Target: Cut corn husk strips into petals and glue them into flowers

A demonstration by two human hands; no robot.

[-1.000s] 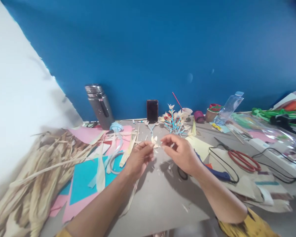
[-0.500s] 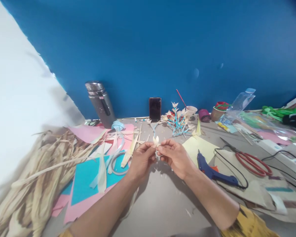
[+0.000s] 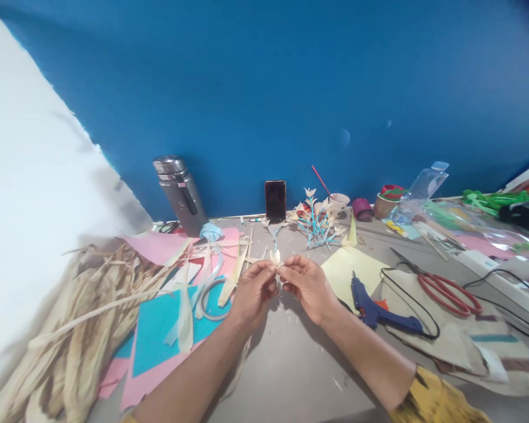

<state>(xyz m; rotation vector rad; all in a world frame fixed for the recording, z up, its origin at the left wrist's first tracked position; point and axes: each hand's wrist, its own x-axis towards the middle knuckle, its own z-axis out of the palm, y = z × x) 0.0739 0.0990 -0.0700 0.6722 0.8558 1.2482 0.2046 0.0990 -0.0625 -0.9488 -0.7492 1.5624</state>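
Note:
A small cream flower [image 3: 275, 257], its petals pointing up and apparently of dried husk, is pinched between both hands over the middle of the table. My left hand [image 3: 256, 288] closes thumb and forefinger on its lower left side. From the other side, my right hand [image 3: 306, 286] grips its base the same way; the fingertips nearly meet and hide the base. Just beyond stands a small blue-wrapped stem [image 3: 275, 234] with pale tips. Farther right is a bunch of blue-stemmed cream flowers [image 3: 320, 223].
Dried husks [image 3: 79, 329] heap at left beside blue paper [image 3: 158, 329] and a roll of tape [image 3: 203, 302]. A flask [image 3: 180, 197] and a phone [image 3: 275, 200] stand by the wall. At right lie a glue gun [image 3: 383, 311], red-handled scissors [image 3: 449, 294] and a power strip [image 3: 502, 282].
The flower in my fingers has turned a little and its petals look closer together. Both hands keep their pinch. The whole view has shifted slightly.

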